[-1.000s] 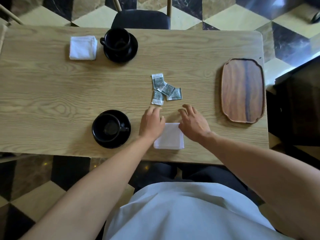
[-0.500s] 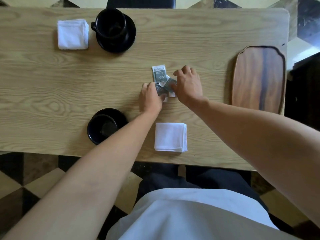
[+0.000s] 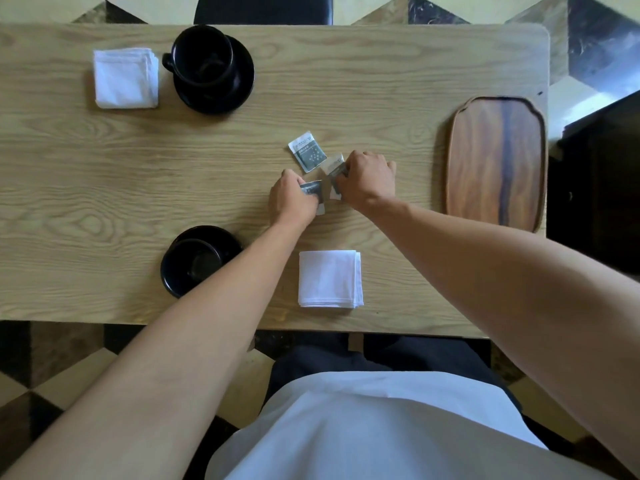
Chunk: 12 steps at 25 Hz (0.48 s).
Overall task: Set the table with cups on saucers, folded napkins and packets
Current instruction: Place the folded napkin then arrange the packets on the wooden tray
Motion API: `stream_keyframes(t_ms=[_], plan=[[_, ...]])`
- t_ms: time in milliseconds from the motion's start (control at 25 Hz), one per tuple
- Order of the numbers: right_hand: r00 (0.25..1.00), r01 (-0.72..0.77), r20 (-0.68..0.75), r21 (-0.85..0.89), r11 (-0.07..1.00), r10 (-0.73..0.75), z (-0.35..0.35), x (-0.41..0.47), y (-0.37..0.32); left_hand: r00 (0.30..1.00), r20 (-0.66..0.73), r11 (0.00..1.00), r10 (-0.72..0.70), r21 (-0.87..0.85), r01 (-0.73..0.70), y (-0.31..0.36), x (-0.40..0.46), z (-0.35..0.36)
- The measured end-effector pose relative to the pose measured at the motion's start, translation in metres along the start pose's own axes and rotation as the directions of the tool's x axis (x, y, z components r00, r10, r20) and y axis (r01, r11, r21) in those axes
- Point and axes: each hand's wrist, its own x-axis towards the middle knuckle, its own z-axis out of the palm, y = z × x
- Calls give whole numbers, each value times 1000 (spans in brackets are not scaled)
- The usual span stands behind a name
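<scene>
Paper packets [image 3: 313, 188] in both grips

Black cups [image 3: 202, 58] and saucers [image 3: 221, 95], white napkins [image 3: 126, 77], grey-and-white packets [image 3: 307, 152], pale wood-grain table [image 3: 104, 174].

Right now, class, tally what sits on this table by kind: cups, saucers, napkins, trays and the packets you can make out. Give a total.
Cups: 2, far and near.
Saucers: 2, far and near.
Folded napkins: 2, far and near.
Wooden tray: 1.
Packets: at least 3; one lying free, one in the left hand, one in the right hand.
Total: at least 10.
</scene>
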Motion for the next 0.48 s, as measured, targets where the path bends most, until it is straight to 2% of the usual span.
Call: stream_keyframes(t_ms=[160,280,480], plan=[[983,-181,35,105,978,178,-9,-14,7,997,53,995,-59,-81,64,-3,-11,-5],[958,-285,108,228,931,267,-19,-25,15,987,134,969,-92,-217,120,-7,-16,-12],[935,-354,77,276,894,346,-46,-45,38,981,194,941,-28,-325,91,4,-22,-25]])
